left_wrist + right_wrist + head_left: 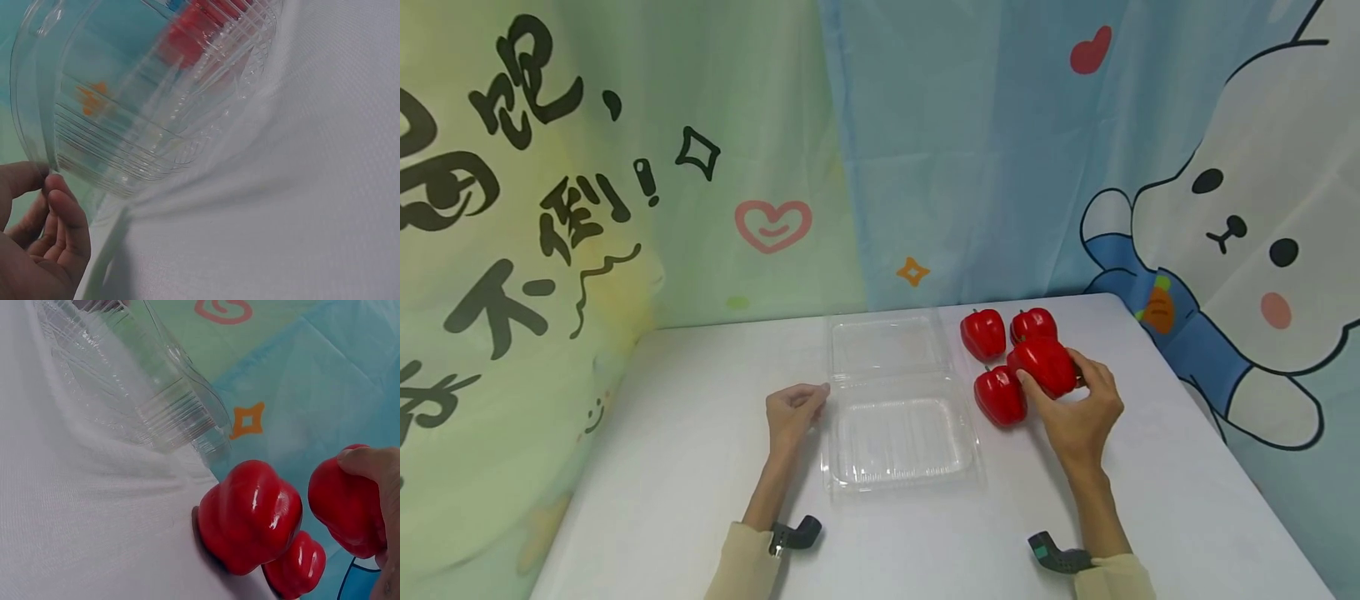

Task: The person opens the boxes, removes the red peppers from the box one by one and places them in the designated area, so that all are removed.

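A clear plastic clamshell box (901, 442) lies opened on the white table, its lid (887, 346) folded back toward the curtain. My left hand (795, 414) pinches the box's left rim between thumb and fingers, as the left wrist view shows up close. In my right hand (1084, 408) I grip a red bell pepper (1045, 367), held above the other peppers. Below and around it sit three more red peppers: a near one (1000, 396), a far left one (982, 335) and a far right one (1033, 323), partly hidden behind the held pepper.
The white table (685, 467) runs back to a printed curtain (925, 150) with a cartoon bear, hearts and writing. Dark camera mounts (797, 533) sit on both wrists, by the sleeves. The peppers stand just right of the box.
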The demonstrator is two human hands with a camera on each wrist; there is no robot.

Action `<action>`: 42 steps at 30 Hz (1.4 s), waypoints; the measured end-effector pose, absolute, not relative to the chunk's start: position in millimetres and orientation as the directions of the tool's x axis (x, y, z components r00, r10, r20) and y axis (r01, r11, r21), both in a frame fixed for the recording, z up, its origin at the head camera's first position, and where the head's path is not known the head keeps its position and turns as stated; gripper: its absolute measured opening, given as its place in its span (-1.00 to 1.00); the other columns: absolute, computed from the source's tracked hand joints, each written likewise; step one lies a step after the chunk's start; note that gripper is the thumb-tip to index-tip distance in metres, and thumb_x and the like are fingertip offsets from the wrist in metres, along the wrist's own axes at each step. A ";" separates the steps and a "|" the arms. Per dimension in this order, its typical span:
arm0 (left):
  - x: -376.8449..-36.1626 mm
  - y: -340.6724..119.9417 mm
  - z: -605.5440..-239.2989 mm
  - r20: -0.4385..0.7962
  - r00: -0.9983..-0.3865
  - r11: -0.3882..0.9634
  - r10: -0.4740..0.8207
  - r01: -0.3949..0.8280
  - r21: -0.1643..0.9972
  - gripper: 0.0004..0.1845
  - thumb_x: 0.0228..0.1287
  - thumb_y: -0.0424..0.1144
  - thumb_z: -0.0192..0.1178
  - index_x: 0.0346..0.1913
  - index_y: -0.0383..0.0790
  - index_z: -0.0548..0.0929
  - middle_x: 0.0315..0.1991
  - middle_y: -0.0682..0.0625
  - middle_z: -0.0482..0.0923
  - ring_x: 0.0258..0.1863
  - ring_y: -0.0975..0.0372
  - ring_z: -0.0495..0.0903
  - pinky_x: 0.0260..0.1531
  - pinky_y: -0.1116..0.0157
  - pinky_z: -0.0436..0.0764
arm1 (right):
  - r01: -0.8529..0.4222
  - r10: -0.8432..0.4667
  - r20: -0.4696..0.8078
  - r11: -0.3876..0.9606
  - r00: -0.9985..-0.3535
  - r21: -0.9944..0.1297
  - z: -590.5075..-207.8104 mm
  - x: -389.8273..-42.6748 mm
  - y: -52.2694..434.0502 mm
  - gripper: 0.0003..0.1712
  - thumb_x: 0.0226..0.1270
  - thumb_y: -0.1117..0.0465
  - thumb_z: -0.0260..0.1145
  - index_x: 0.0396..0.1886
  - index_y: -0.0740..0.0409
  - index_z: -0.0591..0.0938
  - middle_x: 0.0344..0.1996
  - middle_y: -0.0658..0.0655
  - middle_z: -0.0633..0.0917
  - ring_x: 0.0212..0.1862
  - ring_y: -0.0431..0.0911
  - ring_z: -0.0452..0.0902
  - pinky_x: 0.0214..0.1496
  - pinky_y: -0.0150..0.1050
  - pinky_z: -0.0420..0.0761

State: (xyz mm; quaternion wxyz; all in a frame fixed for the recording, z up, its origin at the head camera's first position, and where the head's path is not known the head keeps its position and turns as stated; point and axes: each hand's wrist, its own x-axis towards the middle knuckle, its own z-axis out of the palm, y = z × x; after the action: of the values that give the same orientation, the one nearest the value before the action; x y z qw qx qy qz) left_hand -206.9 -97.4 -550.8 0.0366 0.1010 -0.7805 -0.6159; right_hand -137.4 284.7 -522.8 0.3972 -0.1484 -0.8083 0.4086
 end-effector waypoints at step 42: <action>-205.6 -96.0 -552.0 -0.064 -0.978 0.184 -0.199 -0.102 0.978 -0.77 0.38 -0.18 0.48 -0.23 -0.33 0.83 -0.45 -0.21 0.81 -0.52 0.25 0.68 -0.44 0.42 0.62 | 0.117 0.707 0.351 0.521 -0.614 -0.846 -541.1 -130.0 294.9 -0.21 0.25 0.09 0.69 0.46 0.12 0.64 0.34 0.25 0.69 0.30 -0.01 0.54 0.23 -0.13 0.58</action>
State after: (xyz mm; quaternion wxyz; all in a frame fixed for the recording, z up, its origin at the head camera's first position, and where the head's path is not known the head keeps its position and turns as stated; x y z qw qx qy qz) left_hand -205.6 -96.0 -552.0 0.0386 0.0978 -0.7684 -0.6313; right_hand -130.0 294.9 -541.1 0.3554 -0.2587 -0.7963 0.4154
